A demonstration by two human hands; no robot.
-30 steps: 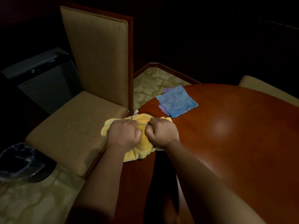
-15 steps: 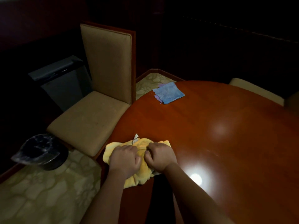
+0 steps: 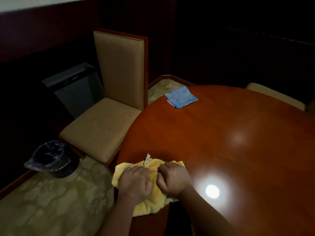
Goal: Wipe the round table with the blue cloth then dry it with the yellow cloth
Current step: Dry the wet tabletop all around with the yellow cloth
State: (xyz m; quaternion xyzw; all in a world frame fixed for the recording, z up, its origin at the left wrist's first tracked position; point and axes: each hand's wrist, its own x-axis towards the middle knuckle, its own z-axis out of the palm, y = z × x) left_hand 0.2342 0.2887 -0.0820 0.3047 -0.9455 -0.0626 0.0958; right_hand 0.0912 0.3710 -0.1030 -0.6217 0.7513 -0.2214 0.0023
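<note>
Obs.: both hands are bearing down on the yellow cloth point(image 3: 154, 200), which is lying bunched at the near left edge of the surface point(image 3: 238, 159), part of it spilling over the rim. The left hand point(image 3: 135, 182) is resting on the cloth's left half with fingers curled into the fabric; the right hand point(image 3: 173, 180) is gripping a fold of it just beside, knuckles up, fingers tucked under. The two hands are nearly touching.

The blue cloth point(image 3: 181, 99) is sitting flat and folded at the far left edge of the surface, well apart from the hands, with nothing touching it.

Handling notes (judgement): the yellow cloth is looking plush, soft and light, with no stiffness. It is wrinkling freely, so a pinch at one corner would likely only drag a tail. Palms on top of the bunched middle, as now, are giving the best contact. The surface is glossy and throwing lamp glare, so the cloth should be sliding with little drag; the overhanging part may be pulling it off the rim.

A small white tag point(image 3: 147, 158) is sticking up at the cloth's far side.

Stage: drying appears to be under way.
</note>
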